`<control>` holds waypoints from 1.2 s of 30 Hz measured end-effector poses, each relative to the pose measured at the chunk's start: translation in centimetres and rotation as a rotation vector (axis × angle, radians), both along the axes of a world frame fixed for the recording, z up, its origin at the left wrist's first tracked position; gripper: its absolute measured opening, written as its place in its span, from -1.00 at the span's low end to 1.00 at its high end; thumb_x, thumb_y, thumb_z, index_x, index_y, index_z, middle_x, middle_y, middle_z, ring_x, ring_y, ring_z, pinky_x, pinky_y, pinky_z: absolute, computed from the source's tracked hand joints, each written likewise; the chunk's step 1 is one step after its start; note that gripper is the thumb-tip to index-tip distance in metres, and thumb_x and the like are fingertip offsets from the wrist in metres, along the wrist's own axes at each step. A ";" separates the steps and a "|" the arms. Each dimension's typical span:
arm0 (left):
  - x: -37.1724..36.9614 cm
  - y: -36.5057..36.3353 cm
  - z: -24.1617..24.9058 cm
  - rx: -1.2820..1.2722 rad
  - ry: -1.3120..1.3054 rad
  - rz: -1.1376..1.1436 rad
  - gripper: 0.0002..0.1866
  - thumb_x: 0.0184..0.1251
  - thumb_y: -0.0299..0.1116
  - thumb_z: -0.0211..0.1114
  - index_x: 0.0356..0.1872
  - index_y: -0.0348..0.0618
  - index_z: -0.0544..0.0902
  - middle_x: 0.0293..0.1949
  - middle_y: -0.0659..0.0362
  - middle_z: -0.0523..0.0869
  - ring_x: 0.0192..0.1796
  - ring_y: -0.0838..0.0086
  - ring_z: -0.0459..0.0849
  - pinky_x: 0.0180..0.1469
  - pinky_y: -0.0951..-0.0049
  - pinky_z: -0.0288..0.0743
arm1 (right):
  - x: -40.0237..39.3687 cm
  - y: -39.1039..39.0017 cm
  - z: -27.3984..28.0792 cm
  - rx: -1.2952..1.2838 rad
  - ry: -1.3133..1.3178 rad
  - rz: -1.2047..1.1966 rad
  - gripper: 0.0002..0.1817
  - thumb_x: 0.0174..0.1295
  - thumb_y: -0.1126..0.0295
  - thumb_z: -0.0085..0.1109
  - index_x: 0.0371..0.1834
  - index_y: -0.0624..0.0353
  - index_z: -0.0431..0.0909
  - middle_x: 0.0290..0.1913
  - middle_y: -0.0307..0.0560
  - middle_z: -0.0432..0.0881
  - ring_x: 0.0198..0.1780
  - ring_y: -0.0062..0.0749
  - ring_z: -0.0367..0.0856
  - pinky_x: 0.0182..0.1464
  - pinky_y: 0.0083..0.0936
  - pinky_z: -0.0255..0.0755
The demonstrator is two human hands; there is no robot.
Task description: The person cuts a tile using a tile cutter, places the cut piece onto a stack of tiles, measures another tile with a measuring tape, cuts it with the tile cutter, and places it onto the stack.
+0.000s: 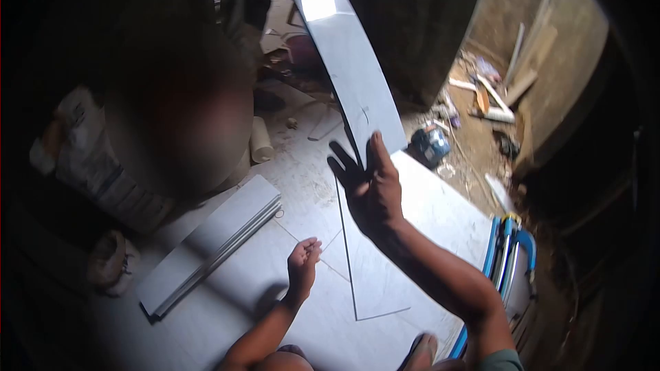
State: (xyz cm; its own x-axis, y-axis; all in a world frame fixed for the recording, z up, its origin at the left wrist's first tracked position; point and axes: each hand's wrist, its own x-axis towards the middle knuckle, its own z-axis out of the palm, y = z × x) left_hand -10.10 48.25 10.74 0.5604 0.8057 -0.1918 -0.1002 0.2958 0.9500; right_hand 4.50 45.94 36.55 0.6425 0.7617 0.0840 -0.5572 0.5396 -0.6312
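The raised tile strip (354,69) is smooth and glossy, and it gives back a bright white patch of light. The stacked strips (216,240) on the left have a smooth pale face, with less shine. On the right, the tile cutter (509,251) shows shiny metal rails. The far-right wall (574,48) looks rough and matt; the left sack (96,165) looks crumpled.

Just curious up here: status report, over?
Right hand at lower end of raised strip. Left hand empty-or-not unclear, fingers curled. Stacked strips leftward.
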 end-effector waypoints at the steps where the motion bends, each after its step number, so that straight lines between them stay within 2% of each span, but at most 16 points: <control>1: 0.5 0.2 0.7 0.038 0.002 -0.034 -0.65 0.49 -0.39 0.27 0.20 -0.29 0.58 0.08 0.09 0.75 0.06 0.44 0.74 0.08 0.44 0.60 | 0.9 -0.7 0.3 0.056 0.022 -0.019 -0.25 0.52 0.07 0.21 0.51 0.40 0.15 0.56 0.08 0.17 0.46 0.11 0.43 0.50 -0.01 0.32; 2: 1.2 0.6 1.4 0.082 -0.008 -0.064 -0.66 0.48 -0.38 0.27 0.19 -0.29 0.59 0.09 0.08 0.75 0.07 0.43 0.74 0.08 0.43 0.60 | 1.9 -1.4 1.0 0.073 0.088 -0.078 -0.33 0.54 0.13 0.17 0.43 0.47 0.23 0.48 0.12 0.30 0.46 0.04 0.44 0.54 -0.04 0.31; 5: 1.8 1.5 3.0 0.241 0.011 -0.102 -0.65 0.49 -0.36 0.32 0.18 -0.33 0.60 0.06 0.08 0.77 0.06 0.47 0.72 0.17 0.46 0.58 | 5.0 -4.3 2.9 0.109 0.104 -0.102 -0.50 0.49 0.23 0.25 0.27 0.40 0.41 0.21 0.16 0.61 0.28 -0.06 0.65 0.45 -0.16 0.49; 10: 0.6 1.6 8.9 0.510 0.036 -0.123 -0.72 0.43 -0.54 0.36 0.13 -0.21 0.65 0.08 0.13 0.77 0.08 0.43 0.74 0.12 0.39 0.61 | 10.0 -10.5 3.7 0.136 0.147 -0.079 -0.60 0.37 0.30 0.34 0.14 0.34 0.57 0.08 0.14 0.73 0.14 -0.16 0.73 0.37 -0.37 0.55; 13: -0.3 0.4 14.5 0.832 0.128 -0.139 -0.56 0.25 -0.54 0.48 0.17 -0.24 0.65 0.08 0.07 0.76 0.18 0.29 0.71 0.26 0.26 0.54 | 11.5 -15.2 3.3 0.100 0.070 -0.171 -0.64 0.40 0.30 0.29 0.12 0.31 0.56 0.04 0.16 0.72 0.17 -0.12 0.71 0.36 -0.28 0.57; 16: 0.4 -0.2 19.8 1.294 0.218 -0.214 -0.39 0.07 -0.49 0.56 0.23 -0.25 0.61 0.23 -0.07 0.66 0.35 0.06 0.58 0.42 0.13 0.40 | 13.3 -20.6 0.6 0.200 0.012 -0.132 -0.57 0.43 0.32 0.22 0.23 0.39 0.45 0.14 0.24 0.68 0.21 0.01 0.69 0.45 -0.10 0.48; 18: 2.3 -1.7 24.2 1.592 0.195 -0.245 -0.28 0.02 -0.44 0.59 0.31 -0.26 0.56 0.36 -0.14 0.54 0.44 -0.05 0.48 0.47 0.06 0.35 | 14.4 -24.6 -3.1 0.275 0.024 -0.151 -0.71 0.44 0.30 0.22 0.04 0.31 0.65 0.12 0.09 0.70 0.23 -0.04 0.67 0.46 0.07 0.43; 22: 9.3 -3.9 30.9 2.150 0.199 -0.140 0.01 0.03 -0.19 0.63 0.54 -0.21 0.32 0.55 -0.19 0.32 0.59 -0.12 0.27 0.58 -0.07 0.21 | 13.0 -31.4 -3.9 0.176 -0.042 -0.247 -0.83 0.37 0.32 0.31 -0.22 0.20 0.71 -0.14 -0.11 0.70 -0.01 -0.19 0.76 0.30 0.14 0.60; 24: 12.8 -5.0 32.3 2.285 0.240 -0.139 0.17 -0.09 -0.13 0.67 0.61 -0.10 0.21 0.62 -0.12 0.18 0.65 -0.08 0.12 0.62 -0.13 0.09 | 13.2 -34.5 -4.7 0.104 -0.043 -0.243 -0.79 0.36 0.37 0.29 -0.22 0.34 0.68 -0.17 0.03 0.69 0.00 -0.16 0.77 0.24 0.06 0.66; 26: 15.8 -6.7 33.5 2.352 0.332 -0.253 0.33 -0.21 -0.08 0.71 0.68 0.00 0.10 0.69 -0.05 0.04 0.71 -0.03 -0.03 0.66 -0.20 -0.04 | 13.1 -37.3 -6.4 0.110 -0.031 -0.255 -0.68 0.33 0.36 0.33 -0.05 0.45 0.60 -0.21 0.01 0.69 -0.08 -0.29 0.76 0.11 -0.20 0.73; 28: 18.5 -8.7 33.1 2.341 0.454 -0.408 0.47 -0.45 -0.16 0.75 0.69 0.10 0.06 0.70 0.03 0.01 0.73 0.07 -0.09 0.70 -0.22 -0.16 | 12.8 -40.1 -7.6 0.073 0.003 -0.254 -0.69 0.32 0.37 0.33 -0.07 0.45 0.60 -0.17 0.05 0.70 -0.12 -0.28 0.76 0.12 -0.23 0.73; 29: 20.0 -10.0 33.4 2.358 0.470 -0.618 0.45 -0.36 -0.17 0.73 0.69 0.01 0.01 0.70 -0.07 -0.04 0.72 -0.02 -0.08 0.70 -0.17 -0.19 | 12.4 -41.5 -8.0 0.051 0.022 -0.246 -0.70 0.31 0.38 0.33 -0.08 0.46 0.61 -0.15 0.08 0.70 -0.14 -0.27 0.76 0.12 -0.24 0.73; 30: 21.4 -10.6 32.4 2.387 0.461 -0.757 0.43 -0.39 -0.19 0.73 0.68 0.01 0.05 0.69 -0.06 0.02 0.72 0.03 -0.04 0.71 -0.16 -0.23 | 11.9 -42.7 -8.4 0.016 0.009 -0.250 -0.75 0.30 0.41 0.33 -0.14 0.43 0.64 -0.21 -0.01 0.70 -0.25 -0.40 0.73 -0.02 -0.43 0.72; 33: 24.3 -12.8 28.7 2.230 0.519 -0.993 0.37 -0.41 -0.23 0.69 0.64 -0.13 0.15 0.59 -0.08 0.22 0.67 0.03 0.12 0.73 -0.15 -0.27 | 11.7 -47.0 -13.7 -0.063 0.039 -0.259 -0.84 0.28 0.46 0.33 -0.21 0.39 0.71 -0.26 -0.06 0.74 -0.31 -0.52 0.71 -0.18 -0.59 0.62; 35: 25.5 -13.7 26.7 2.053 0.388 -1.174 0.36 -0.47 -0.16 0.68 0.59 -0.22 0.21 0.34 -0.13 0.41 0.46 -0.05 0.38 0.74 -0.10 -0.26 | 11.5 -49.6 -14.6 -0.165 0.022 -0.269 -0.93 0.25 0.52 0.35 -0.31 0.31 0.75 -0.34 -0.14 0.73 -0.33 -0.63 0.67 -0.25 -0.63 0.53; 36: 26.0 -14.4 25.6 2.015 0.416 -1.265 0.35 -0.51 -0.12 0.68 0.57 -0.20 0.24 0.29 -0.12 0.44 0.40 -0.06 0.43 0.70 -0.06 -0.10 | 11.6 -50.9 -15.3 -0.228 0.006 -0.257 -0.94 0.25 0.52 0.35 -0.33 0.30 0.74 -0.35 -0.15 0.73 -0.33 -0.64 0.66 -0.24 -0.63 0.53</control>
State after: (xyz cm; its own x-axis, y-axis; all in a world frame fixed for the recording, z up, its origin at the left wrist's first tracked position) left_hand 15.87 33.80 36.35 0.8698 -0.4781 -0.1215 -0.4864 -0.8723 -0.0494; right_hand 16.08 -4.97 21.25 0.8156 0.5739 -0.0743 -0.4257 0.5081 -0.7487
